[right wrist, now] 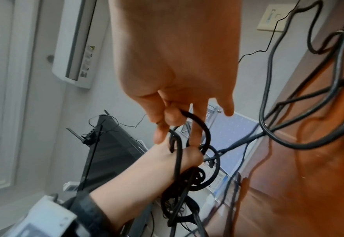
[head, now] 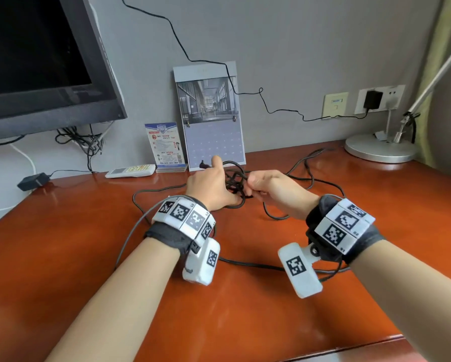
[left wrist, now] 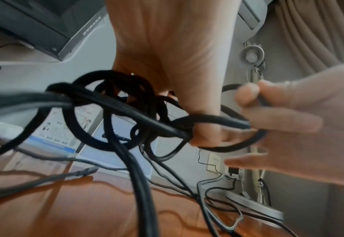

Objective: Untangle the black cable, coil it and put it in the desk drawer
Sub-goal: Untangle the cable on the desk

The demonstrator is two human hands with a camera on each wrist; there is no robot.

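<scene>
The left hand [head: 210,188] is curled into the knot of the black cable [head: 236,182], its thumb and fingers hooked through several loops; the left wrist view shows a loop closed round its thumb. Just beside it, the right hand [head: 270,188] pinches a single strand between thumb and forefinger [right wrist: 160,128], its other fingers straighter and loose. Both grips are clamped on the cable, the two hands nearly touching across the tangle, which is lifted slightly off the worktop [head: 245,309].

Slack runs out from the grips in wide loops on the wood, to the left, to the right, and back under both wrists. Beyond the grips, close behind the knot, a calendar [head: 210,116] and a leaflet stand [head: 165,146] lean at the wall. Farther right of the grips sits a lamp base [head: 379,150]; left of them a remote [head: 130,171]. Nearer the person than the grips, the worktop is bare wood crossed by one strand, out to its front edge.
</scene>
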